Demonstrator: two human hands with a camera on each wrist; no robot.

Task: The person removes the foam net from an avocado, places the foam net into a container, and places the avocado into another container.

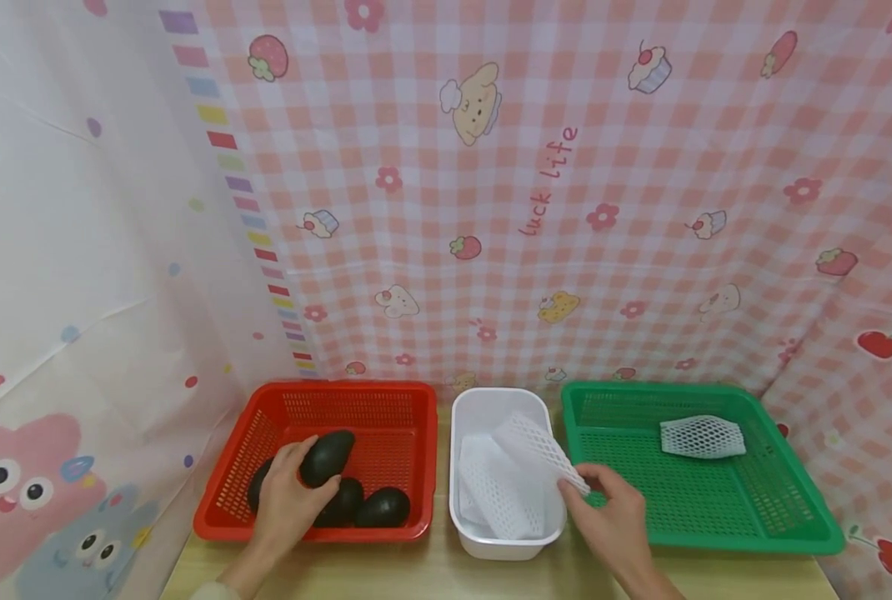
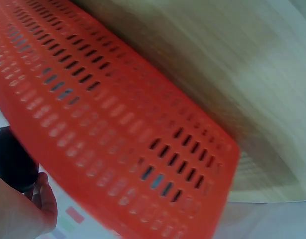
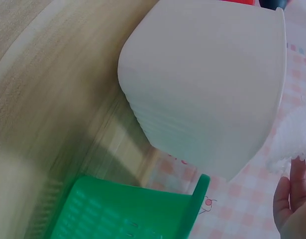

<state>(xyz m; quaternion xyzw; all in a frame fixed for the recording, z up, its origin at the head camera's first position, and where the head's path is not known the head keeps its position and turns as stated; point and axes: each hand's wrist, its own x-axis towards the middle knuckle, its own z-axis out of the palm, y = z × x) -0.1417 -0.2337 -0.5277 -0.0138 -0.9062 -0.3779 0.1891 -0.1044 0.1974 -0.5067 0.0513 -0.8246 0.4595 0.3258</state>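
Note:
My left hand [image 1: 287,500] grips a dark avocado [image 1: 328,458] over the red basket [image 1: 341,388], fingers on its far side and thumb at its near end. Several more avocados [image 1: 383,508] lie in that basket, partly hidden by the hand. In the left wrist view, the held avocado [image 2: 13,162] shows past the basket's rim. Above the right edge of the white bin [image 1: 502,550], my right hand [image 1: 613,518] pinches one end of a white foam net sleeve [image 1: 539,450]. The sleeve slants up and left over other foam nets [image 1: 500,500] inside the bin.
To the right stands a green basket [image 1: 704,543] with a plump white foam net [image 1: 704,437] lying near its back. All three containers stand in a row on a wooden table [image 1: 386,575]. A checked pink cloth [image 1: 431,275] hangs close behind them.

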